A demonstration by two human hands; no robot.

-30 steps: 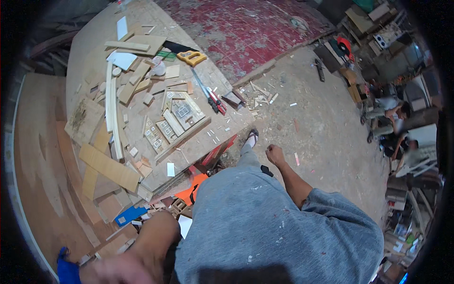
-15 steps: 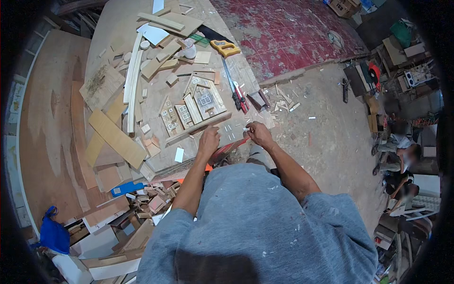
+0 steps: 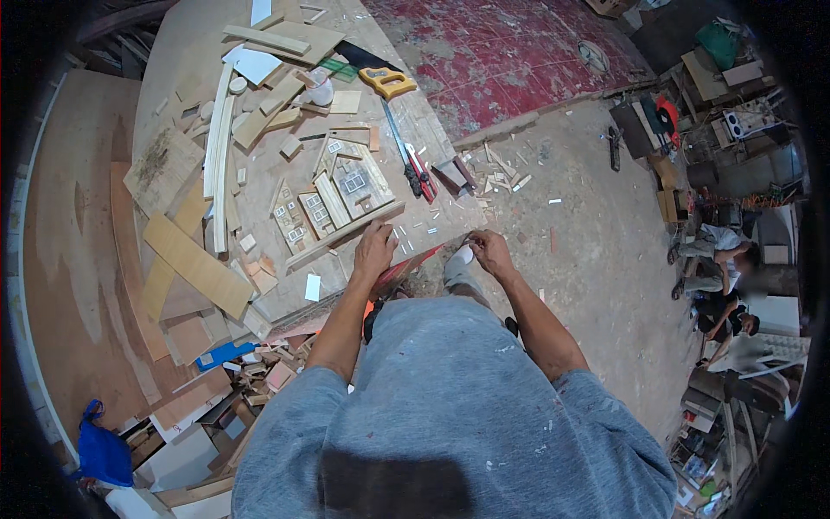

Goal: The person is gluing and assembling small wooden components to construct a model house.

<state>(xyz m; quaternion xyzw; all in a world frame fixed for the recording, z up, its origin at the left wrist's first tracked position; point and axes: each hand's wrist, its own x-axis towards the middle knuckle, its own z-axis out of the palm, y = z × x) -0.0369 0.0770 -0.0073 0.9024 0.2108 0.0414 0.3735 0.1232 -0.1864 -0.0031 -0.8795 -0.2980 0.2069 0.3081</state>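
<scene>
A small wooden house facade model with white-framed windows stands on the worktable along a base strip. My left hand is at the front of this strip, fingers loosely bent and fingertips down by it, with nothing visible in them. Several short white strips lie on the table just right of those fingers. My right hand is pinched closed just off the table's right edge, above my lower leg. Whatever its fingertips hold is too small or hidden to make out.
A yellow-handled handsaw, a red cutter and a white cup lie among wood offcuts on the table. A small white card is near its front edge. Two people sit far right.
My right hand has moved from over the white strips to the right, past the table edge. My left hand has shifted forward to the model's base. The whole view has slid slightly left.
</scene>
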